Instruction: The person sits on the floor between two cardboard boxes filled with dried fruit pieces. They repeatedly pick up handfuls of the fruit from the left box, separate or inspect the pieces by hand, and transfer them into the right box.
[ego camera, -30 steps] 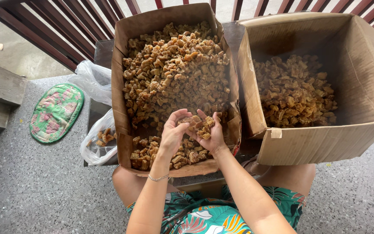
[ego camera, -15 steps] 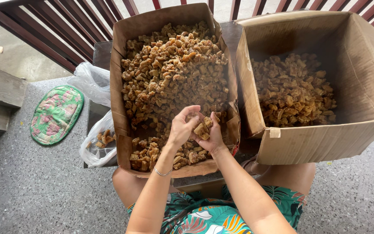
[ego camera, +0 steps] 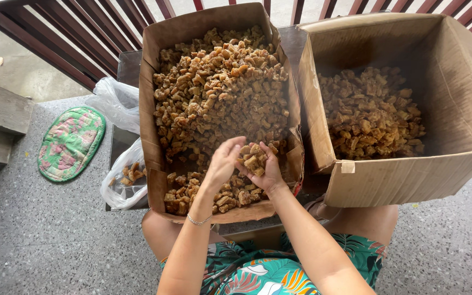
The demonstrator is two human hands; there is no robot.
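Seen from above, over a seated person's lap in a leaf-print garment. Right hand (ego camera: 266, 169) cupped palm up, half closed around a small heap of brown crispy chunks (ego camera: 254, 158). Left hand (ego camera: 224, 163) just beside it, fingers loosely curved and open, tips near the heap, holding nothing that can be made out. Both hands over the near end of a tall cardboard box (ego camera: 151, 125) filled with the same brown chunks. To the right, touching it, a wider cardboard box (ego camera: 394, 180), partly filled with similar pieces. Left of the first box, a clear plastic bag (ego camera: 121, 183) with a few chunks inside. Further left, on the speckled floor (ego camera: 45, 235), a green flowered mat (ego camera: 71, 143). Dark red railing (ego camera: 72, 38) behind.
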